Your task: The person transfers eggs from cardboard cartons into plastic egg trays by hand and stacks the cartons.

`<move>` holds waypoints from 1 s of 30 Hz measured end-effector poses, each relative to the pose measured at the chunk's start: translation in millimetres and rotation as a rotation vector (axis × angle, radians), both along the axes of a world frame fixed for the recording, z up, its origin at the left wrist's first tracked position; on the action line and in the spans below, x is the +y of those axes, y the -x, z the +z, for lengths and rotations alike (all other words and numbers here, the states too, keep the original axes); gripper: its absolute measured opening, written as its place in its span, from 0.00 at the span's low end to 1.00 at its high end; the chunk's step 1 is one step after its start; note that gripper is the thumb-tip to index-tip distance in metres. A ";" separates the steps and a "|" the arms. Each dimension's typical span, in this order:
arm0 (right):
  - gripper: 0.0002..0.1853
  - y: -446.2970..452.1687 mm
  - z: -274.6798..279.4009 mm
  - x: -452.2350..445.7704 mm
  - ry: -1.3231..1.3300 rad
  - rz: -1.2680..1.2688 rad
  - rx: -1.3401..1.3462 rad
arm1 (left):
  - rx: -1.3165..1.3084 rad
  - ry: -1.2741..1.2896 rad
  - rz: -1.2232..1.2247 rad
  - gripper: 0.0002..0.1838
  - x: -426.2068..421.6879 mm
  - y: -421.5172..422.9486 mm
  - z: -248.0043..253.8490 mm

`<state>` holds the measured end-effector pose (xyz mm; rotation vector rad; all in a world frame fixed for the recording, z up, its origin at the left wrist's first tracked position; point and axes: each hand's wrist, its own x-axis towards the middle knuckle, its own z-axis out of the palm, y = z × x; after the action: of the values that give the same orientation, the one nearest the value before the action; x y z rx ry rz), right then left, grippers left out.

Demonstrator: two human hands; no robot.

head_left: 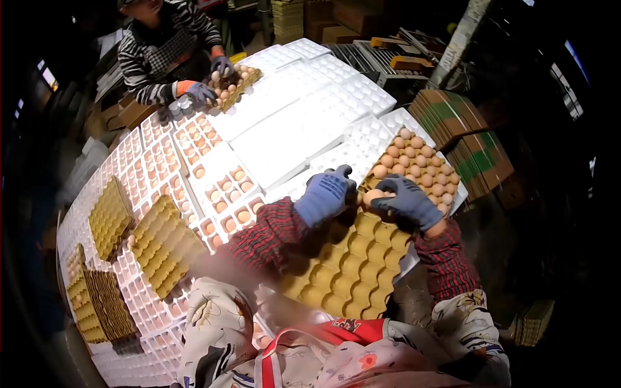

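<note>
My left hand (326, 193), in a blue-grey glove, is over the white foam trays (278, 139), left of the egg-filled cardboard tray; its fingers are curled and what they hold, if anything, is hidden. My right hand (409, 200), gloved alike, has its fingers on a brown egg (374, 196) at the near left edge of the tray of brown eggs (424, 161). Just below both hands lies an empty yellow cardboard tray (359, 265), tilted towards my body.
A co-worker (168, 52) in striped sleeves and gloves handles eggs in a cardboard tray (236, 87) across the table. Foam trays with eggs (197, 139) and cardboard trays (165, 246) lie on the left. Folded cartons (479, 161) stand at the right, beside a pole (459, 42).
</note>
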<state>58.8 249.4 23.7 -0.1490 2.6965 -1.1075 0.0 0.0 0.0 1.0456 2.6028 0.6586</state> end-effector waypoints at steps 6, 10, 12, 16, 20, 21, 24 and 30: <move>0.28 125.9 -44.1 -98.3 0.071 0.153 0.128 | -0.011 -0.073 0.482 0.23 -140.5 85.9 -66.3; 0.33 206.6 -108.9 -169.3 -0.323 0.441 0.066 | 0.046 0.342 0.576 0.18 -152.1 106.4 -144.8; 0.32 226.2 -126.2 -199.4 -0.479 0.461 0.003 | 0.077 0.458 0.558 0.16 -149.6 106.6 -150.6; 0.29 259.6 -152.6 -217.0 -0.512 0.517 0.026 | 0.181 0.295 0.600 0.18 -152.9 137.9 -156.9; 0.28 282.3 -150.7 -224.9 -0.285 0.252 0.022 | -0.035 0.332 0.581 0.19 -158.2 164.5 -156.3; 0.29 282.9 -158.8 -221.7 -0.096 0.204 0.171 | 0.042 0.137 0.651 0.21 -158.2 165.3 -153.3; 0.31 273.1 -166.2 -212.3 -0.541 0.351 0.168 | 0.349 -0.433 0.735 0.22 -137.8 176.1 -158.1; 0.27 170.2 -57.2 -124.1 0.410 0.177 -0.039 | 0.447 0.095 0.714 0.36 -107.3 179.1 -238.0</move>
<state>-111.4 125.2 -33.5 -0.4177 2.3343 -1.5680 -179.1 -107.3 -238.0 0.2097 3.3813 0.4563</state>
